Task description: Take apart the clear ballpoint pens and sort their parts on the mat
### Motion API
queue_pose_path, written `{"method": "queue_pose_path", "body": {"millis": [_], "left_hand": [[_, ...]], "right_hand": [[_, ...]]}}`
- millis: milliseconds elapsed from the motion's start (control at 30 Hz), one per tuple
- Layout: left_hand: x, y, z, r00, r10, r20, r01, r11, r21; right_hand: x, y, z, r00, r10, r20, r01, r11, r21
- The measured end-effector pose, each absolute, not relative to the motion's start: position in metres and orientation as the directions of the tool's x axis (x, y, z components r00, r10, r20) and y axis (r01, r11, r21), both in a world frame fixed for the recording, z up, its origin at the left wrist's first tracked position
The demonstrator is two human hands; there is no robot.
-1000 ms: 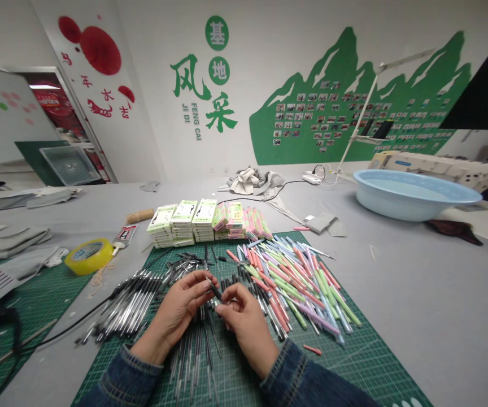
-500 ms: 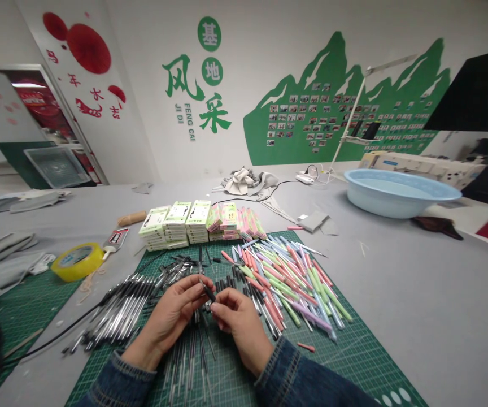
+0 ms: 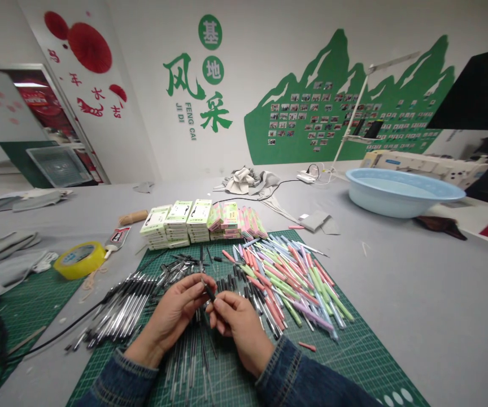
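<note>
Over the green cutting mat, my left hand pinches a short black pen part with a pointed tip. The fingers of my right hand are closed on its lower end. Thin pen refills lie fanned out below my hands. Left of my left hand are clear pen barrels with black ends in a heap. Beyond my fingers are small black pen pieces. Right of my right hand is a pile of pastel pens, with black-capped pens along its near side.
Stacked pen boxes stand behind the mat. Yellow tape, a glue tube and grey cloth pieces lie to the left. A black cable crosses the left side. A blue basin sits at the right rear.
My right fingers have shifted slightly down along the black pen part, so more of it shows between the hands. The view has moved slightly; the piles look the same.
</note>
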State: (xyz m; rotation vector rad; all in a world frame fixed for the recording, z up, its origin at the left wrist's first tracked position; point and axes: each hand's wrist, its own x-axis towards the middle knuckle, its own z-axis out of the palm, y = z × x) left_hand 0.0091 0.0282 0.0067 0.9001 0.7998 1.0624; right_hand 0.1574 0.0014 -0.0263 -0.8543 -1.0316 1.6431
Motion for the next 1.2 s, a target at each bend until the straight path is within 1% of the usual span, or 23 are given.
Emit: {"method": "queue_pose_path", "body": {"millis": [167, 267, 433, 533, 667, 800, 900, 1033, 1200], "left_hand": [[0.0087, 0.0270, 0.0061, 0.300, 0.948, -0.107, -0.408, 0.229, 0.884], [0.0105, 0.0263, 0.0058, 0.268, 0.960, -0.083, -0.438, 0.199, 0.877], [0.0119, 0.0281, 0.0048, 0.198, 0.979, -0.036, -0.372, 0.110, 0.922], [0.0105, 0.0292, 0.0039, 0.208, 0.976, -0.063, -0.357, 0.135, 0.924], [0.0079, 0.0286, 0.0037, 0.263, 0.960, -0.096, -0.363, 0.191, 0.912], [0.0081, 0.0269, 0.0050, 0.299, 0.949, -0.103, -0.373, 0.216, 0.902], [0.0104, 0.0261, 0.0053, 0.279, 0.958, -0.069, -0.391, 0.179, 0.903], [0.0108, 0.0271, 0.0027, 0.221, 0.975, -0.014, -0.328, 0.087, 0.941], [0.0080, 0.0298, -0.0020, 0.249, 0.967, -0.050, -0.304, 0.127, 0.944]], "right_hand": [[0.1577, 0.0010, -0.0248, -0.269, 0.961, -0.060, -0.346, -0.154, -0.926], [0.1576, 0.0012, -0.0248, -0.264, 0.962, -0.063, -0.337, -0.154, -0.929], [0.1571, 0.0011, -0.0262, -0.268, 0.963, -0.042, -0.333, -0.133, -0.933], [0.1569, 0.0007, -0.0263, -0.282, 0.959, -0.042, -0.351, -0.144, -0.925], [0.1569, -0.0002, -0.0261, -0.301, 0.953, -0.037, -0.381, -0.155, -0.912], [0.1570, -0.0006, -0.0261, -0.310, 0.950, -0.039, -0.398, -0.168, -0.902], [0.1572, -0.0003, -0.0253, -0.303, 0.952, -0.041, -0.400, -0.166, -0.901], [0.1572, -0.0004, -0.0243, -0.311, 0.950, -0.041, -0.399, -0.169, -0.901], [0.1573, -0.0009, -0.0245, -0.341, 0.940, -0.030, -0.439, -0.187, -0.879]]}}
